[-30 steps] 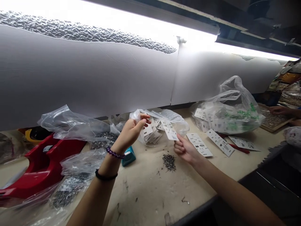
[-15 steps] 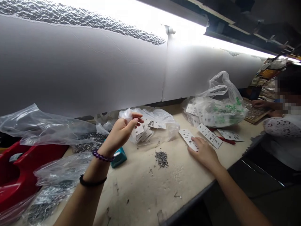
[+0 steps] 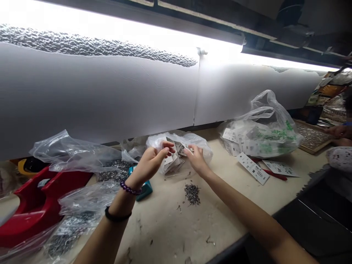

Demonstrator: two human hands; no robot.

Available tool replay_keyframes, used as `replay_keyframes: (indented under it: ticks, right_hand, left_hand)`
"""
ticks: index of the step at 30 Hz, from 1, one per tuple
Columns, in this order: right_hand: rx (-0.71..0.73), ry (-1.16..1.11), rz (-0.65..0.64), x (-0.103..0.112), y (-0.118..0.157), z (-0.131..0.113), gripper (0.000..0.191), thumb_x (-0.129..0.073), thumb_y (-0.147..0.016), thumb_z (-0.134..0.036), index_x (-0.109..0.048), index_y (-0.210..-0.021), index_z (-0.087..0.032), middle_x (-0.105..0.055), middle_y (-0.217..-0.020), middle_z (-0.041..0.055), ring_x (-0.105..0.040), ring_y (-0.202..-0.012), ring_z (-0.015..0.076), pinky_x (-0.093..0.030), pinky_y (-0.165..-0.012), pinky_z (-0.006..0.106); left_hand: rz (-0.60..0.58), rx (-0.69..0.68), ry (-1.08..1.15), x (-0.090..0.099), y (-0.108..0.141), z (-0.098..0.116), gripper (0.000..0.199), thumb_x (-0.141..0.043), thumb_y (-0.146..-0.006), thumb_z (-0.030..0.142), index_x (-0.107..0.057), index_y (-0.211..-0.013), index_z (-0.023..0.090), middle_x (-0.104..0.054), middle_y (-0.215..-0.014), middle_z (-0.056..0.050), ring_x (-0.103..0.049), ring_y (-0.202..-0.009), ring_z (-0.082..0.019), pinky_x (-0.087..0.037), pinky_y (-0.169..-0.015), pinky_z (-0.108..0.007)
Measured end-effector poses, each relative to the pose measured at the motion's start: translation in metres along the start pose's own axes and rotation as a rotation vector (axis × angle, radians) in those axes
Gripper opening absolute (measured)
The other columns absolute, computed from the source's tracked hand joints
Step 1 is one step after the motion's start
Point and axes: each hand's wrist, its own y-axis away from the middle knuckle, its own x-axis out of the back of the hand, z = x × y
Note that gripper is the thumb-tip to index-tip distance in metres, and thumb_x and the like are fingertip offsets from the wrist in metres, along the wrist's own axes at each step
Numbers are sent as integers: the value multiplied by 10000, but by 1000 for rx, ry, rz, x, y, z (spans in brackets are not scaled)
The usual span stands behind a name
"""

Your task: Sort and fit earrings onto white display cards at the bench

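Note:
My left hand (image 3: 154,161), with a purple bead bracelet and a black band at the wrist, is raised at the left side of an open clear plastic bag (image 3: 202,145). Its fingers are curled toward the thumb; what they hold, if anything, is hidden. Several white printed cards (image 3: 169,160) lie in the bag. At the bag's opening, my right hand (image 3: 195,157) pinches a white card, seen nearly edge-on. A pile of small metal pieces (image 3: 192,194) lies on the table in front of the bag.
Right of the hands are a loose card (image 3: 253,168), red-handled pliers (image 3: 275,174) and a full carrier bag (image 3: 264,135). At left stand a red holder (image 3: 49,194), a teal object (image 3: 144,190) and bags of metal parts (image 3: 79,220). Another person's hand (image 3: 339,131) is beside a tray (image 3: 313,136).
My right hand has moved left from the table to the bag opening, and the card it was touching has left that spot. My left hand keeps its pose. The view has shifted slightly.

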Motion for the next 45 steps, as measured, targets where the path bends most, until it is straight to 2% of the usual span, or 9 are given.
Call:
replay_keyframes:
  ticks: [4, 8, 11, 17, 22, 27, 31, 38, 45]
  right_hand:
    - [86, 133, 25, 1, -8, -5, 696, -588, -686, -474, -431, -1252, -100, -356, -1319, 198, -228, -1268, 368, -214, -1009, 534]
    - [429, 234, 0, 48, 36, 36, 352, -351, -862, -386, -611, -1042, -231, -623, -1014, 71, -580, -942, 198, -482, -798, 388]
    - [160, 588, 371, 107, 56, 86, 413, -454, -786, -353, -550, -1140, -163, -541, -1183, 124, -515, -1069, 277, -436, -866, 458]
    - [-174, 744, 427, 173, 67, 146, 521, -400, -765, -419, -510, -1158, -94, -510, -1205, 190, -477, -1095, 356, -414, -839, 507]
    - [68, 329, 734, 144, 84, 110, 361, -381, -773, -479, -552, -738, -163, -591, -697, 102, -578, -723, 247, -481, -638, 382]
    - [-320, -628, -175, 71, 62, 50, 177, -518, -787, -315, -548, -830, -146, -528, -574, 3, -465, -401, 89, -362, -288, 175]
    - [-407, -777, -241, 26, 5, 18, 186, -405, -861, -211, -546, -910, -100, -602, -747, 83, -570, -535, 85, -438, -349, 126]
    - [-199, -809, -145, 49, -3, 18, 310, -508, -827, -226, -496, -1135, -194, -523, -1211, 48, -507, -1102, 149, -486, -886, 251]
    - [-317, -614, -197, 61, 37, 46, 428, -527, -776, -101, -445, -1195, -89, -514, -1210, 136, -593, -966, 171, -559, -775, 232]
  left_hand:
    - [11, 1, -5, 0, 0, 1, 297, -427, -837, 365, -562, -1005, 161, -614, -910, -63, -561, -859, -168, -438, -786, -321]
    - [32, -9, 21, 1, -1, 2, 290, -437, -837, 350, -564, -1004, 150, -609, -913, -72, -563, -858, -174, -438, -784, -320]
    - [49, -24, 51, 2, -1, 0, 283, -443, -838, 340, -570, -996, 143, -608, -909, -76, -561, -854, -174, -435, -786, -320]
    - [56, -19, 64, 4, -2, -3, 269, -446, -839, 331, -570, -989, 145, -612, -891, -71, -554, -847, -168, -430, -786, -319]
    - [64, -10, 66, 3, -1, 0, 268, -438, -837, 315, -573, -980, 133, -611, -896, -82, -553, -846, -170, -437, -770, -316]
    - [68, 5, 74, 2, 1, 5, 270, -437, -829, 292, -564, -996, 121, -603, -847, -70, -529, -702, -128, -448, -687, -288]
    - [100, -15, 85, 4, 2, 8, 255, -445, -820, 279, -560, -989, 128, -589, -789, -39, -489, -633, -101, -433, -631, -255]
    - [131, -37, 109, 10, 2, 7, 252, -442, -823, 268, -563, -991, 125, -580, -784, -34, -478, -612, -87, -419, -605, -236]
    - [119, -52, 111, 5, 1, 4, 264, -457, -814, 283, -574, -995, 131, -590, -793, -52, -504, -641, -103, -439, -629, -254]
